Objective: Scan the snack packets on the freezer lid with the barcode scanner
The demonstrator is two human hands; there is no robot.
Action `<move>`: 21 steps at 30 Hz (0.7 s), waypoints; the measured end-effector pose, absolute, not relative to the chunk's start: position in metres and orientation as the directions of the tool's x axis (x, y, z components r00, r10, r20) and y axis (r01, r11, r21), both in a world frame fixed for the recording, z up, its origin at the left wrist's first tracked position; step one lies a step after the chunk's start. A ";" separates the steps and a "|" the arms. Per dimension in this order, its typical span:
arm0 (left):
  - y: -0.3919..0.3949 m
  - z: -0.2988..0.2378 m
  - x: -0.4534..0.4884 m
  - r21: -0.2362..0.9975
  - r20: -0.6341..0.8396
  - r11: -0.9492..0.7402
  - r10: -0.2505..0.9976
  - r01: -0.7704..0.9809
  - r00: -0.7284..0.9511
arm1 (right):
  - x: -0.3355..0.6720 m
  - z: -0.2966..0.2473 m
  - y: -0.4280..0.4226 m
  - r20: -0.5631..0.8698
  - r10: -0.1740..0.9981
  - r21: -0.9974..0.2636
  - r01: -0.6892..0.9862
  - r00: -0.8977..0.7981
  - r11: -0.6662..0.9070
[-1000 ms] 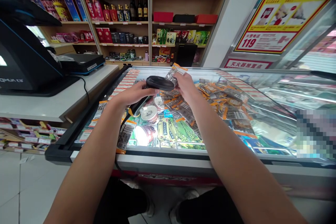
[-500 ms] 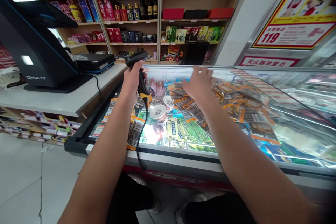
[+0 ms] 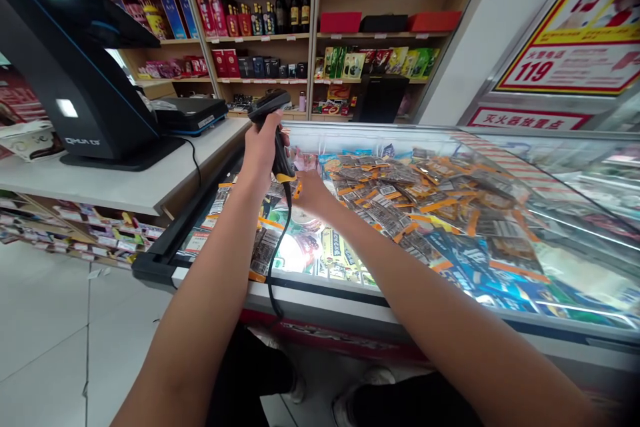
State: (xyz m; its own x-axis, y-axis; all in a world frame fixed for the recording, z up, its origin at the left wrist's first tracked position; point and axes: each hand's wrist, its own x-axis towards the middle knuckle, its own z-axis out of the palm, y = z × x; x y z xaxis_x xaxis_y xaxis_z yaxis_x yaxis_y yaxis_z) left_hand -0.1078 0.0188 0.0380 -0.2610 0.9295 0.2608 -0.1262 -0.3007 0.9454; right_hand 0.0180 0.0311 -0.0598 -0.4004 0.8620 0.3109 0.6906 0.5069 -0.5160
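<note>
Our left hand [image 3: 260, 150] is clenched around the corded barcode scanner [image 3: 273, 130], upright above the freezer [image 3: 350, 300]. It looks light, rigid plastic, best held by its handle. Our right hand [image 3: 310, 192] reaches among snack packets [image 3: 395, 193]; its grasp we cannot tell.

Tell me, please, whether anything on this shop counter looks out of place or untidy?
The snack packets lie in a loose, crisscross heap on the freezer's glass lid, not in rows. The scanner in the left hand trails its cable over the lid's front edge. Nothing looks spilled or broken.
</note>
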 end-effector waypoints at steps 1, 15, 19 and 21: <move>0.018 0.038 -0.107 0.947 0.255 -0.295 0.931 -0.124 -0.260 | 0.024 -0.056 0.032 0.288 0.884 -0.571 0.675 -0.369 0.468; 0.015 0.034 -0.100 0.968 0.247 -0.250 0.967 -0.037 -0.067 | 0.063 -0.025 0.041 0.558 0.826 -0.708 0.475 -0.078 0.523; 0.009 0.032 -0.099 0.961 0.258 -0.268 0.958 0.071 0.127 | 0.079 -0.013 0.042 0.548 0.832 -0.775 0.426 0.086 0.467; 0.007 0.030 -0.098 0.949 0.259 -0.291 0.938 0.119 0.230 | 0.086 -0.007 0.042 0.529 0.837 -0.810 0.381 0.142 0.447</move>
